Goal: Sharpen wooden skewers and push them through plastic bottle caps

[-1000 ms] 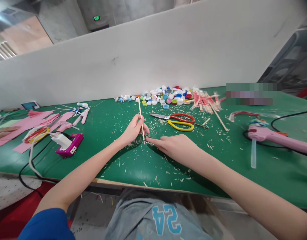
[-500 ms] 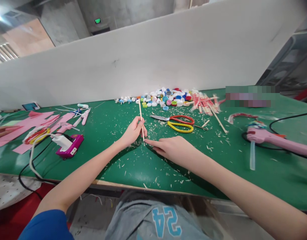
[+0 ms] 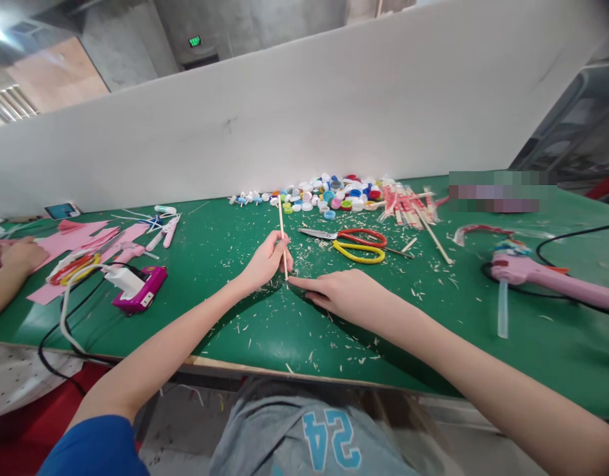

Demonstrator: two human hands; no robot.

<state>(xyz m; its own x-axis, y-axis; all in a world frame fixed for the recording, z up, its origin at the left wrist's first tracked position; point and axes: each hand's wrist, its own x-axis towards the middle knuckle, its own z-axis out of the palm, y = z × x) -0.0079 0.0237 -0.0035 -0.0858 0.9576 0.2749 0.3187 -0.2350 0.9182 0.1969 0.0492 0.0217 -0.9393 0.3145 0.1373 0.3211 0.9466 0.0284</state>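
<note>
My left hand [image 3: 265,261] pinches a thin wooden stick [image 3: 282,233] that stands nearly upright with its lower tip on the green table [image 3: 264,324]. My right hand [image 3: 341,293] lies palm down just right of the stick, its forefinger stretched out and touching the stick's lower end. Wood shavings are scattered around both hands. Red and yellow scissors [image 3: 356,242] lie a little beyond my right hand.
A heap of coloured bottle caps [image 3: 328,191] and wrapped chopsticks [image 3: 408,203] sits by the white partition. A pink glue gun [image 3: 542,272] with a black cable lies right. At left are a magenta device [image 3: 138,288], pink paper [image 3: 73,241] and another person's hand [image 3: 19,256].
My hands and the stick have barely moved. At the left edge the other person's hand has come further into view over the pink paper.
</note>
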